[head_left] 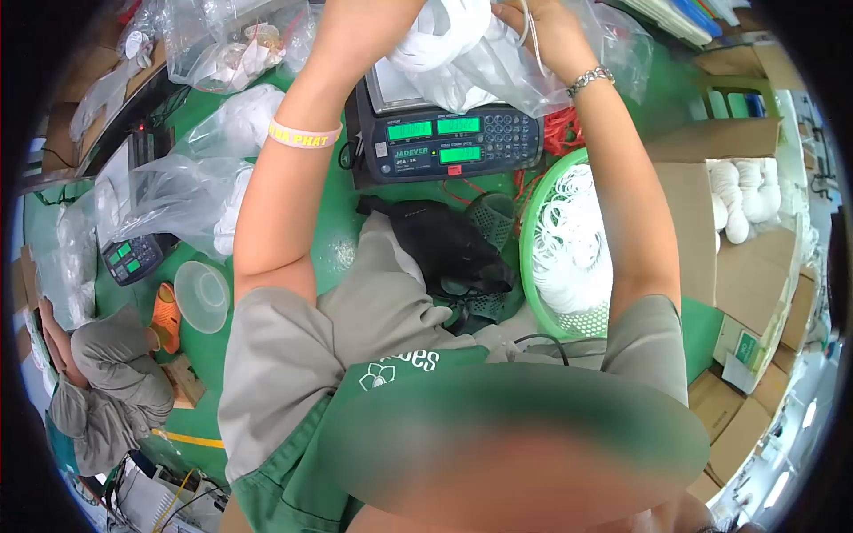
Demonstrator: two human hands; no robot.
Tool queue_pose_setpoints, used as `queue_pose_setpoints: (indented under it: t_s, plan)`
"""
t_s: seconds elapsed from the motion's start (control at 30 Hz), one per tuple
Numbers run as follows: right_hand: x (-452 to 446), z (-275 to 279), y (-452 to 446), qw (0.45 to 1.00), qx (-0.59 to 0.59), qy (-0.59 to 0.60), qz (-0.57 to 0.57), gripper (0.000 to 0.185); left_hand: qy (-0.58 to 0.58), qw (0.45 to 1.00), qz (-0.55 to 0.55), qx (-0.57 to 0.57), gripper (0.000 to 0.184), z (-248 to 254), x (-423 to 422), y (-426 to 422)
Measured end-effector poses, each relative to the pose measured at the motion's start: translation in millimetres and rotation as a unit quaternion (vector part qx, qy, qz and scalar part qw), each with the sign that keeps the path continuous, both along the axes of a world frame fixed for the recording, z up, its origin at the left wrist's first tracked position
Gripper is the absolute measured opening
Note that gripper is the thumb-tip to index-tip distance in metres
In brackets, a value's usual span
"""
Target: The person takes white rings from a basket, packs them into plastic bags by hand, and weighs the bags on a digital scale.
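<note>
At the top edge, my left hand [378,16] lies against a looped bundle of white cord [440,40]; its fingers are cut off by the frame. My right hand [553,35] is closed around thin white loops of cord [530,27], to the right of the bundle. A clear plastic bag [511,75] spreads under and between both hands, over the pan of a digital scale [444,147]. The scale's green displays are lit. Below my right forearm stands a green basket [530,258] filled with white cord loops [573,231].
Red cord [560,133] lies beside the scale. A cardboard box [746,266] with white bundles [745,195] is at right. At left are filled plastic bags [235,120], a second scale [133,258], a clear bowl [203,296] and a seated person [115,373]. A black bag [444,244] is near my lap.
</note>
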State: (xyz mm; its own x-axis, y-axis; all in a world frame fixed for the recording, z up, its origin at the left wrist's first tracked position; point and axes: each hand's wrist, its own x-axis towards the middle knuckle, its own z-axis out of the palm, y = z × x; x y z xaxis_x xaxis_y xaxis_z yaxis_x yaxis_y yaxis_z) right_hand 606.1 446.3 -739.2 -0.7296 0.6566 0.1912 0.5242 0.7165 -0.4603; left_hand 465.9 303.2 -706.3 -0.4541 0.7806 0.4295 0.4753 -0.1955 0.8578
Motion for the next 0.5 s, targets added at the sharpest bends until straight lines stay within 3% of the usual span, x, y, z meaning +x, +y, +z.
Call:
queue_pose_setpoints:
  t_s: [0.03,0.07,0.27,0.33,0.37,0.43,0.5]
  plan:
    - [1,-2,1,1.0,0.008,-0.017,-0.01,0.023,0.029,1.0,0.004,-0.006,0.038,1,0,-1]
    - [3,-7,-1,0.993,0.032,0.105,0.047,0.02,0.058,0.998,0.008,-0.013,0.037,2,1,-1]
    - [12,-6,3,0.998,-0.022,0.054,0.008,0.018,0.011,1.0,0.003,-0.019,0.036,4,5,-2]
    - [6,-22,10,0.998,-0.043,0.011,0.043,0.018,-0.024,0.999,0.004,-0.023,0.036,6,7,-2]
    - [1,-43,28,0.977,-0.182,-0.108,0.024,0.04,-0.013,1.0,-0.002,-0.022,0.036,8,9,-3]
    - [-12,-90,33,0.993,0.006,-0.083,0.086,0.037,-0.007,0.999,-0.006,-0.042,0.034,18,16,-7]
    - [-19,-134,41,0.981,0.038,-0.166,0.087,0.037,-0.002,0.999,-0.042,0.023,0.032,-2,7,3]
